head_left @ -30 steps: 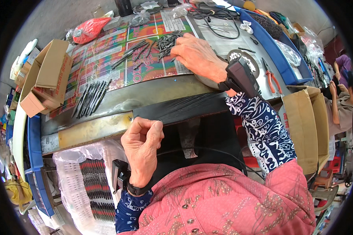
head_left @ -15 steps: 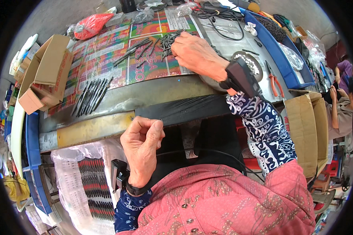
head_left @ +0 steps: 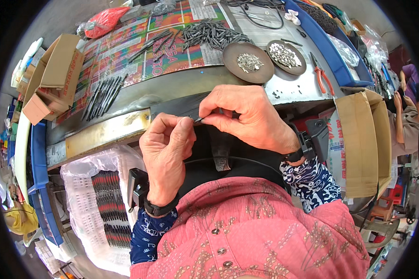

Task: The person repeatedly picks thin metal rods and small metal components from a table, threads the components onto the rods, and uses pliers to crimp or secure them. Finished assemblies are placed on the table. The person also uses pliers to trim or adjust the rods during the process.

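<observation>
Over the bench's front edge my two hands meet, fingertips almost touching. My left hand (head_left: 166, 151) is closed in a pinch; whatever is between its thumb and forefinger is too small to make out. My right hand (head_left: 249, 116) pinches a short black stick (head_left: 199, 119), its tip pointing at my left fingertips. Beyond them lies a heap of short black sticks (head_left: 212, 35) on printed sheeting. Two round brown dishes stand right of centre: one dish (head_left: 230, 66) holds small metal pieces, the other dish (head_left: 301, 69) whitish silver bits.
Long thin black rods (head_left: 103, 98) lie at the bench's left, near an open cardboard box (head_left: 56, 69). Orange-handled pliers (head_left: 322, 80) lie right, beside a blue tray (head_left: 358, 87). A lined crate (head_left: 77, 200) of black and red rods stands lower left; another carton (head_left: 363, 144) lower right.
My right hand has come back from the heap to my left hand, now with a short black stick. My left hand stays pinched, slightly higher in view.
</observation>
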Tool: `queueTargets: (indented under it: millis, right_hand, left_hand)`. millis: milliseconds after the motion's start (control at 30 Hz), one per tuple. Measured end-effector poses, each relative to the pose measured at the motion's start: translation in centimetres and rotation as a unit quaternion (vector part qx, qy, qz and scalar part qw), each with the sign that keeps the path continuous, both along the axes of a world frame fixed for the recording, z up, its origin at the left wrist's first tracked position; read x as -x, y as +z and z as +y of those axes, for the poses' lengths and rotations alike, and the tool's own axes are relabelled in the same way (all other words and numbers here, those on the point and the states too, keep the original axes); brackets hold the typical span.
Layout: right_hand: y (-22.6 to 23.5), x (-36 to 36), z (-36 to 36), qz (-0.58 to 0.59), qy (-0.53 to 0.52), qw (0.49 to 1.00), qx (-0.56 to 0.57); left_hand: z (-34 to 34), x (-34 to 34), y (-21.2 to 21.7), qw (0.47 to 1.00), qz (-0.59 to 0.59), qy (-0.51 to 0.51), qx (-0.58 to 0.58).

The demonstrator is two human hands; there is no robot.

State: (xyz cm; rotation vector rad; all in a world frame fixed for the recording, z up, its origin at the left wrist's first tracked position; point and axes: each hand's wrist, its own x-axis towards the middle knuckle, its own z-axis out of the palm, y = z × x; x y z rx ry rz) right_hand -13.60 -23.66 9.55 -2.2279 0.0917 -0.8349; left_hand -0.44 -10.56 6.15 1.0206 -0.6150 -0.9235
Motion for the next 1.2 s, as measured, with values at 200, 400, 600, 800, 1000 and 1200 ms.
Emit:
queueTargets:
  millis: [200,400,600,800,1000,1200]
  right_hand:
    - [0.0,1.0,1.5,0.009,-0.004,0.987,-0.161]
    - [-0.4,1.2,2.6,-0.004,-0.009,0.95,-0.313]
    - [-0.7,1.1,3.0,-0.067,0.02,0.907,-0.415]
    - [-0.5,1.1,2.9,-0.069,-0.007,0.922,-0.381]
    - [-0.5,0.7,3.0,-0.074,-0.032,0.936,-0.344]
    - [-0.4,0.6,3.1,-0.06,-0.042,0.938,-0.339]
  left_hand:
    - [0.2,1.2,0.3,1.0,-0.005,-0.016,0.008]
    - [0.4,2.0,0.6,1.0,0.007,-0.014,0.013]
    - [0.5,2.6,0.7,0.999,0.014,-0.02,0.031]
    - [0.8,2.7,0.7,0.999,0.023,-0.021,0.037]
    - [1.0,2.7,0.5,0.999,0.017,-0.019,0.03]
    - [1.2,2.6,0.4,1.0,0.007,-0.014,0.02]
